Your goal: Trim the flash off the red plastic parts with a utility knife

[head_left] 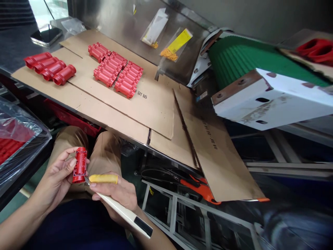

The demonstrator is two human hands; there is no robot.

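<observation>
My left hand (61,173) holds a red plastic tube-shaped part (80,163) upright above my lap, fingers and thumb closed round its side. In my right hand (117,191) is a knife with a long cream handle (125,212) and a dark end. A yellow cover (103,178) sits on one of its fingers. The knife's metal tip meets or nearly meets the lower end of the red part. On the cardboard, several like red parts (59,68) lie at the left, and more red parts (110,67) stand grouped in the middle.
Cardboard sheets (158,116) cover the table. A phone (47,35) lies at the back left. Bags with yellow pieces (169,53) are behind. A green belt (241,59) on a white frame rises at the right. Orange-handled scissors (201,191) hang below; a plastic-lined bin (18,139) stands left.
</observation>
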